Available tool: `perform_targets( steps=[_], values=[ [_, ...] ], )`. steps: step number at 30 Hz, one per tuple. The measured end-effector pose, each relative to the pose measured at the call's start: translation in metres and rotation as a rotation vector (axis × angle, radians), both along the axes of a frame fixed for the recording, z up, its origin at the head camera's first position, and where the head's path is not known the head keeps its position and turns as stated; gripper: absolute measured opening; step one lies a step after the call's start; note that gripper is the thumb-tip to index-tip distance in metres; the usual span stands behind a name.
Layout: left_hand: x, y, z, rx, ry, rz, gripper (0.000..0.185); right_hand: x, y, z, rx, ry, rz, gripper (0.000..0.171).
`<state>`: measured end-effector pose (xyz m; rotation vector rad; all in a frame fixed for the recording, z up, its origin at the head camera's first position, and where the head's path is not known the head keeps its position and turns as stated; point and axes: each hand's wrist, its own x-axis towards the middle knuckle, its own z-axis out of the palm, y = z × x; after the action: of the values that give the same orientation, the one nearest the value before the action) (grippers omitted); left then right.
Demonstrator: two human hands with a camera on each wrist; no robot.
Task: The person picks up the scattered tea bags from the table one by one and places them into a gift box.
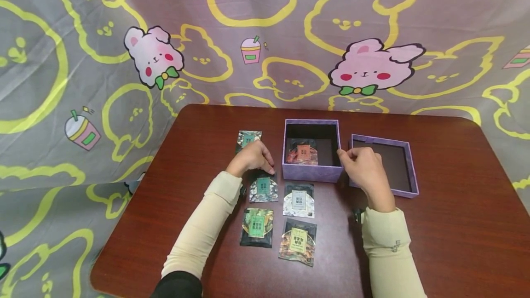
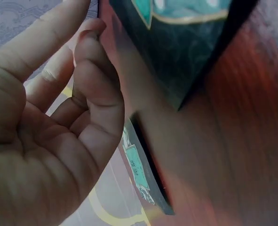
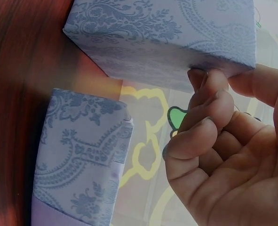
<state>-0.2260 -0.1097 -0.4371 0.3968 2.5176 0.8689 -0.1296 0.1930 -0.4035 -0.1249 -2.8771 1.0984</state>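
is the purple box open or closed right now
Open. The purple box has no lid on; its lid lies beside it, and a sachet shows inside.

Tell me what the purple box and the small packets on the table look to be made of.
The purple box looks like rigid cardboard wrapped in matte patterned paper: straight walls, crisp corners, printed paisley. Its lid matches. The packets seem to be thin printed foil or plastic film, flat with a slight sheen; which one can't be told. The table looks like glossy wood-grain laminate.

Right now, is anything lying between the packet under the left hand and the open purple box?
Nothing visible does. The left hand rests on the teal-label packet, and bare table separates it from the open box. The box's near wall stands higher than the packet. The right hand touches the box's right edge.
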Motion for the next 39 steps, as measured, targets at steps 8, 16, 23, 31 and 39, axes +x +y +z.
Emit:
perform_targets(
  steps=[8, 16, 23, 31, 39],
  values=[
    [-0.0002, 0.0014, -0.0030, -0.023, -0.003, -0.001, 0.019, 0.0000, 0.0003, -0.0008, -0.005, 0.014, 0.006, 0.043],
    [-0.0005, 0.0022, -0.0065, -0.062, 0.032, -0.044, 0.019, -0.0006, 0.0002, -0.0006, -0.004, 0.001, 0.007, 0.043],
    [0.0003, 0.0041, -0.0072, -0.095, 0.053, -0.058, 0.019, -0.0003, -0.0005, -0.0001, -0.003, -0.007, -0.001, 0.043],
    [0.0008, 0.0056, -0.0095, -0.122, 0.088, -0.081, 0.019, 0.0003, -0.0005, -0.0007, -0.015, 0.003, -0.015, 0.041],
    [0.0025, 0.0054, -0.0026, -0.130, 0.085, -0.142, 0.019, 0.0009, -0.0007, -0.0009, -0.021, -0.001, -0.017, 0.042]
  ],
)
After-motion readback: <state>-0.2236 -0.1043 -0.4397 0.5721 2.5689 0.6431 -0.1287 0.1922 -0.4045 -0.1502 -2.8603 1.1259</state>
